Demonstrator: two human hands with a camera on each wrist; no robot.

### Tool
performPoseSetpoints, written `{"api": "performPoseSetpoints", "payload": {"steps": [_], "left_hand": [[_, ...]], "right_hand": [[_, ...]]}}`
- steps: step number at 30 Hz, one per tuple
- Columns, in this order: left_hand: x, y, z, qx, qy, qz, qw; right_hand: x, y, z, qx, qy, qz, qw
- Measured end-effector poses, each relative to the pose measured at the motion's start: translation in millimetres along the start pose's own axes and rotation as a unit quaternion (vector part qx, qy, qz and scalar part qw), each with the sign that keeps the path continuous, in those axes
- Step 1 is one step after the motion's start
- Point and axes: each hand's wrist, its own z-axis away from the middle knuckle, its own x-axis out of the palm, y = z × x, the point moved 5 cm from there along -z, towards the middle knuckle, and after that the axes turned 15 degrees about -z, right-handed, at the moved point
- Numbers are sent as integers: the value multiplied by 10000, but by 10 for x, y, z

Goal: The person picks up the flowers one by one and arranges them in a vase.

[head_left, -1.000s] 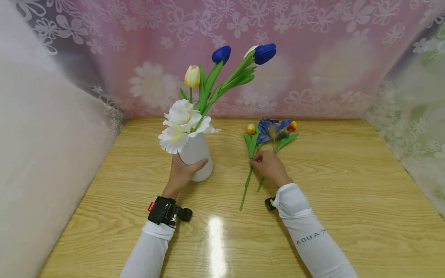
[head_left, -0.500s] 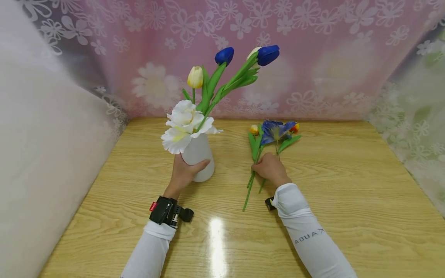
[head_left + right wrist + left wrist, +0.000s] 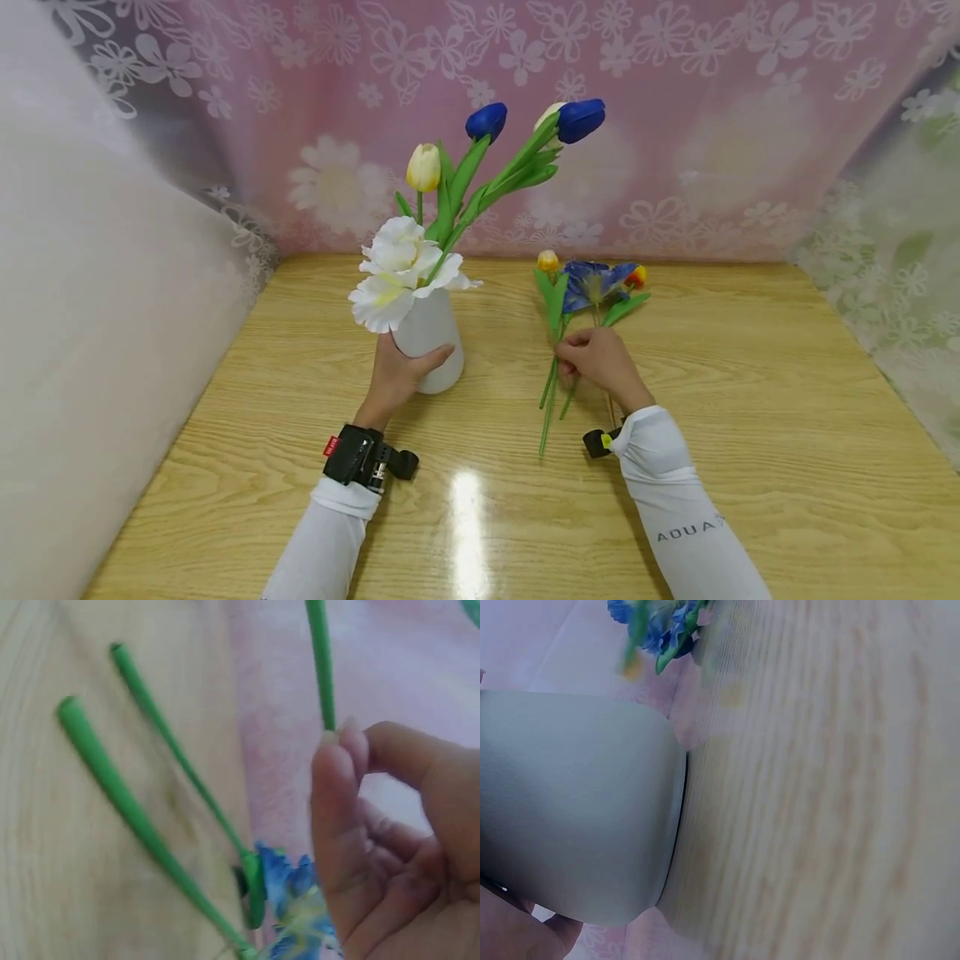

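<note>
My left hand (image 3: 393, 379) grips the white vase (image 3: 429, 333), thumb across its near side and the other fingers behind it. Upright in the vase stand large white flowers (image 3: 382, 302), a cream tulip (image 3: 423, 168) and blue tulips (image 3: 486, 122), their stems leaning right. My right hand (image 3: 603, 362) pinches the green stem of a yellow-orange tulip (image 3: 547, 261) between thumb and fingertips. In the right wrist view that stem (image 3: 321, 667) rises off the table from the fingertips. Beside this hand lie a blue open-petalled flower (image 3: 596, 285) and a red-orange tulip (image 3: 637, 277).
Other green stems (image 3: 127, 799) lie on the wooden table (image 3: 750, 417) under and beside the right hand. A pink floral curtain (image 3: 675, 167) hangs along the table's back edge. A pale cloth (image 3: 97, 292) slopes down on the left.
My right hand has shifted slightly right and drawn the yellow-orange tulip up from the other stems, its lower end swinging right. My left hand stays on the vase.
</note>
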Motion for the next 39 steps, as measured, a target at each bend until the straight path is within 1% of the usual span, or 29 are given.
{"api": "performPoseSetpoints", "payload": {"steps": [3, 5, 6, 8, 10, 12, 14, 16, 18, 21, 22, 23, 24, 25, 28, 29, 31, 34, 39], "left_hand": [[-5, 5, 0, -40, -6, -29, 10000], [-6, 4, 0, -76, -22, -55, 10000], [-4, 2, 0, -92, -31, -74, 9999], [2, -3, 1, -136, -57, -82, 9999], [5, -6, 2, -159, -75, -69, 9998], [4, -9, 6, -185, -78, -51, 9998], [2, -8, 10, -196, -66, -43, 9998], [1, -2, 10, -176, -54, -57, 9998], [1, 8, 8, -142, -49, -58, 9999], [-1, 19, 3, -80, -39, -53, 9999], [-2, 20, 2, -73, -32, -43, 10000], [-3, 22, 1, -58, -24, -43, 10000], [-4, 22, 1, -48, -18, -45, 10000], [-4, 18, 0, -51, -15, -47, 10000], [-1, 10, -1, -40, -20, -30, 10000], [2, 8, -2, -28, -34, -7, 10000], [8, 2, 0, -12, -66, 50, 10000], [7, 0, 6, 33, -75, 118, 9999], [-12, 5, 10, 122, -46, 96, 9999]], "right_hand": [[-3, -133, 68, -439, 162, -555, 9974], [23, -318, 181, -827, 216, -855, 9927], [38, -417, 237, -1061, 239, -922, 9898], [69, -602, 344, -1544, 247, -1085, 9817], [102, -784, 436, -2046, 190, -1257, 9706], [120, -871, 451, -2557, 174, -1325, 9575], [128, -937, 446, -3007, 185, -1496, 9417], [128, -1021, 441, -3452, 271, -1645, 9236], [123, -1099, 431, -3862, 417, -1859, 9025], [129, -1255, 460, -4422, 551, -2181, 8682], [136, -1293, 466, -4512, 612, -2258, 8613], [143, -1326, 473, -4564, 703, -2275, 8573], [154, -1360, 479, -4584, 780, -2254, 8561], [166, -1395, 483, -4591, 856, -2202, 8564], [196, -1503, 488, -4531, 1075, -1997, 8621], [199, -1549, 496, -4583, 1125, -1899, 8610], [198, -1644, 504, -4725, 1148, -1857, 8538], [182, -1768, 514, -4944, 1169, -1956, 8388], [149, -1916, 493, -5089, 1238, -2129, 8249]]}}
